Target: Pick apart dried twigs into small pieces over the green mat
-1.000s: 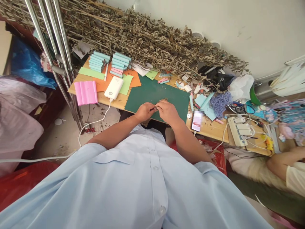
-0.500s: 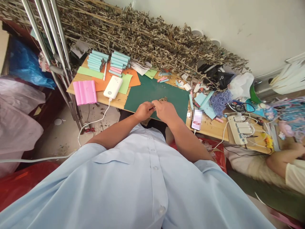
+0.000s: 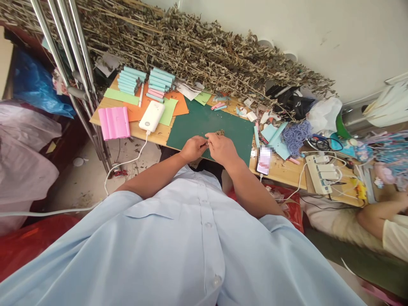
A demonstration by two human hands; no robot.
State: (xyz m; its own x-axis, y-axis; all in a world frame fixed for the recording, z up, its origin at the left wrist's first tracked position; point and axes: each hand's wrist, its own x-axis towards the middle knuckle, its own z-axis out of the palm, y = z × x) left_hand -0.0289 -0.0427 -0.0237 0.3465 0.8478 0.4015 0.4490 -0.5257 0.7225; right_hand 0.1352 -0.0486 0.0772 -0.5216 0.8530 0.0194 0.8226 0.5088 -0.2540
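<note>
Over the near edge of a dark green mat (image 3: pixel 191 123), my left hand (image 3: pixel 193 148) and my right hand (image 3: pixel 221 148) meet at the fingertips. Both are closed in a pinch around something small that the fingers hide. Just beyond my right hand lies a small heap of dried plant bits (image 3: pixel 219 132). To the left of the mat are a white power bank (image 3: pixel 152 115) with a cable and a folded pink sheet (image 3: pixel 114 123). Rolled light blue tubes (image 3: pixel 161 78) are stacked at the back left.
Dried stems (image 3: pixel 191 51) are heaped along the back. On the right are a phone (image 3: pixel 263 161), purple cord (image 3: pixel 296 136) and a power strip (image 3: pixel 318 174). Metal poles (image 3: pixel 76 80) stand at the left. Another person's arm (image 3: pixel 379 212) shows at far right.
The right fingers have shifted slightly where the hands meet. The whole view has moved a little; the objects on the table stay in place.
</note>
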